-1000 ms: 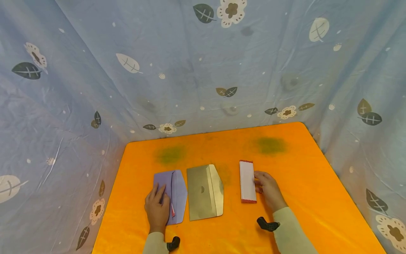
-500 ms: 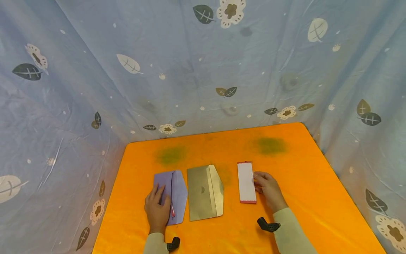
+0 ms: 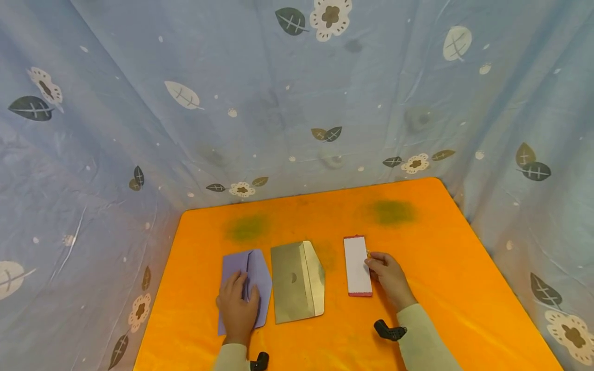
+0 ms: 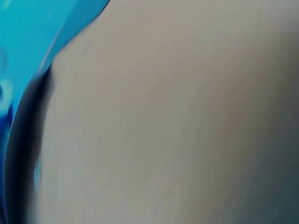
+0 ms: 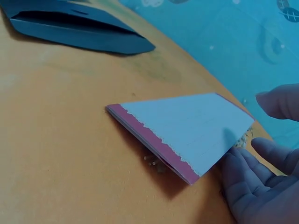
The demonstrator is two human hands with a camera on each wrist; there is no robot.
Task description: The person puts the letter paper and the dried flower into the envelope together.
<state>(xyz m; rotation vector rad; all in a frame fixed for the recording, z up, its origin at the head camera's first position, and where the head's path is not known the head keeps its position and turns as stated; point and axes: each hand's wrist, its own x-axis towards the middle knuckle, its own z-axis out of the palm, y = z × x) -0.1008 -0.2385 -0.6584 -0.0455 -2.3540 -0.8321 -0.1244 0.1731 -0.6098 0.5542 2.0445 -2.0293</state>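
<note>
In the head view, my left hand (image 3: pixel 237 309) rests on a purple envelope (image 3: pixel 262 275), fingers over the pocket's edge and thumb toward the unfolded flap. The left wrist view is blurred and filled by a pale surface. A folded white card (image 3: pixel 356 265) with red-pink ends lies to the right, its long side facing my right hand (image 3: pixel 391 281). In the right wrist view, the fingers (image 5: pixel 252 184) reach the card's (image 5: pixel 182 128) near edge while the thumb (image 5: pixel 278 101) stands raised apart. Small pale trimmings (image 5: pixel 156 162) peek out beneath the card.
A gold envelope (image 3: pixel 290 288) with its flap unfolded lies between the purple one and the card. All lie on an orange table (image 3: pixel 315 216). Blue patterned curtains (image 3: pixel 278 77) surround it at the back and both sides.
My left hand has shifted right over the purple envelope and now covers the red-tipped strip seen there before. The white card has turned flatter toward the camera, and my right thumb has moved to its edge.
</note>
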